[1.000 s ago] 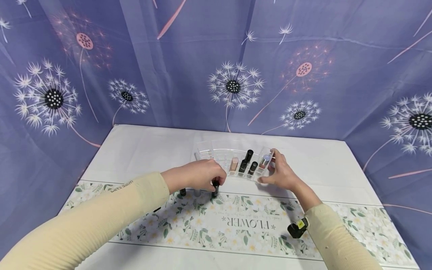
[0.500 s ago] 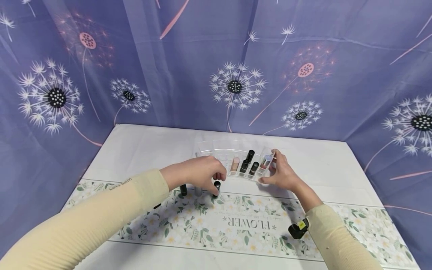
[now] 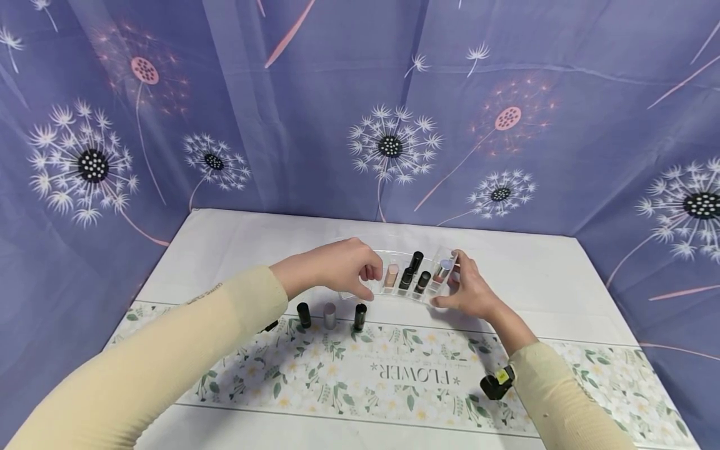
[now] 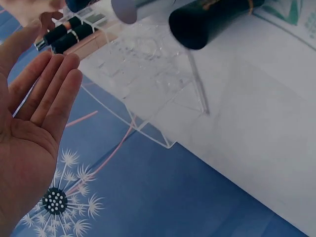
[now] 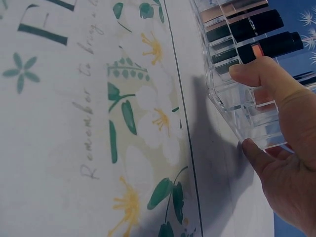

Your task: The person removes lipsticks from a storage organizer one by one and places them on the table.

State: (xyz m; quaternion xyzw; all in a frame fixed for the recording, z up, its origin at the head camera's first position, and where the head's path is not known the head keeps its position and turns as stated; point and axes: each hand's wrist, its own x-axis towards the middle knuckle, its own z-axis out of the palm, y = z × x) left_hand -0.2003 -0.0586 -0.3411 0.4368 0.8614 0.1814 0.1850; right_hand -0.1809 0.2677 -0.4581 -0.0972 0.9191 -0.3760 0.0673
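Observation:
A clear plastic lipstick organizer (image 3: 406, 296) stands on the table. In its right part sit several lipsticks: a pinkish one (image 3: 390, 276), black ones (image 3: 422, 282) and one with a silvery lilac cap (image 3: 444, 270). My right hand (image 3: 469, 289) grips the organizer's right end between thumb and fingers. My left hand (image 3: 345, 269) is over the organizer's left part, holding nothing; its fingers (image 4: 52, 89) look nearly straight in the left wrist view. In front of the organizer stand a black lipstick (image 3: 360, 317), a silver one (image 3: 329, 316) and another black one (image 3: 304, 315).
A small black object (image 3: 271, 325) shows beside the left sleeve. A floral strip (image 3: 416, 375) printed with FLOWER runs across the white table (image 3: 236, 250). A black device with a yellow label (image 3: 497, 383) is on the right wrist. Purple dandelion curtains (image 3: 315, 125) enclose the table.
My left hand has let go of the rightmost standing black lipstick and moved up and away, over the organizer. The right hand keeps its grip on the organizer's end.

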